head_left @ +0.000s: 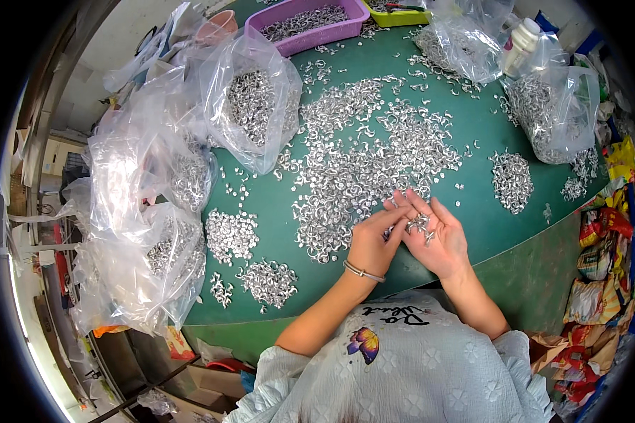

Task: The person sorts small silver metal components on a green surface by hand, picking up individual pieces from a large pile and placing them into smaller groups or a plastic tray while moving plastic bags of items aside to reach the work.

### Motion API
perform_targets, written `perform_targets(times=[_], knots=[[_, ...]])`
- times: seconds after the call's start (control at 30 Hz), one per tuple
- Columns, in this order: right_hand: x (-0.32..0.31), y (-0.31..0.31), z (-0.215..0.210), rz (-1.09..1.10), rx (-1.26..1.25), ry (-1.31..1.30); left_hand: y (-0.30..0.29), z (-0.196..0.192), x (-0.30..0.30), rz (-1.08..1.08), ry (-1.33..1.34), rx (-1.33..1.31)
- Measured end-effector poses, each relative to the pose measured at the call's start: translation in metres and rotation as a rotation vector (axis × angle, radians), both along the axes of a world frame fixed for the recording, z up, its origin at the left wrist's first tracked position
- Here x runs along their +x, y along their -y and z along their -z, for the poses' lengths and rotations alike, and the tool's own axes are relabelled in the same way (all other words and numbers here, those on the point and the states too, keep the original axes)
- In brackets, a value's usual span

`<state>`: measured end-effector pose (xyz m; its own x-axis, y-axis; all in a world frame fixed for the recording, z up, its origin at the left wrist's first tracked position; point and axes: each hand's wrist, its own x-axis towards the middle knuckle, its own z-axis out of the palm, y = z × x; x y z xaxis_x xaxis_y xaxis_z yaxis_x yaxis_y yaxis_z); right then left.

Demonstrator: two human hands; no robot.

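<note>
A green table (487, 218) is strewn with small silvery metal pieces, the biggest heap (360, 155) in the middle. My right hand (441, 236) lies palm up near the front edge, cupping a few of the silvery pieces (420, 224). My left hand (374, 240), with a thin bracelet at the wrist, reaches across with its fingertips touching the pieces in the right palm. Smaller sorted heaps lie at the left front (231, 235), (268, 280) and at the right (512, 180).
Clear plastic bags of the same pieces stand along the left (155, 254), back left (250, 106) and back right (554, 113). A purple tray (307, 21), a yellow-green tray (395, 15) and a white bottle (518, 46) sit at the back. Coloured packets (600, 261) pile up at the right.
</note>
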<state>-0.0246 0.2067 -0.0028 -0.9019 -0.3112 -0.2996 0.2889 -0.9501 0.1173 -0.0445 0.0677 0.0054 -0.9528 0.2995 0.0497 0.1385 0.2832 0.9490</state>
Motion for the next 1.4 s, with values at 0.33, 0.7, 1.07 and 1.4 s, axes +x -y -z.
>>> perform_targets(times=[0.33,0.7,1.07,1.4], knots=[[0.001,0.004,-0.005,-0.034,0.049,-0.037,0.007,0.001,-0.005,0.160,-0.340,-0.310],[0.001,0.004,0.004,-0.031,0.130,0.045,0.010,-0.006,-0.013,0.169,-0.100,-0.148],[0.000,-0.001,0.006,0.008,0.186,0.254,0.021,-0.004,-0.023,0.167,0.836,0.703],[-0.017,-0.140,0.012,0.644,2.418,0.081,0.033,0.006,-0.007,0.196,0.928,0.912]])
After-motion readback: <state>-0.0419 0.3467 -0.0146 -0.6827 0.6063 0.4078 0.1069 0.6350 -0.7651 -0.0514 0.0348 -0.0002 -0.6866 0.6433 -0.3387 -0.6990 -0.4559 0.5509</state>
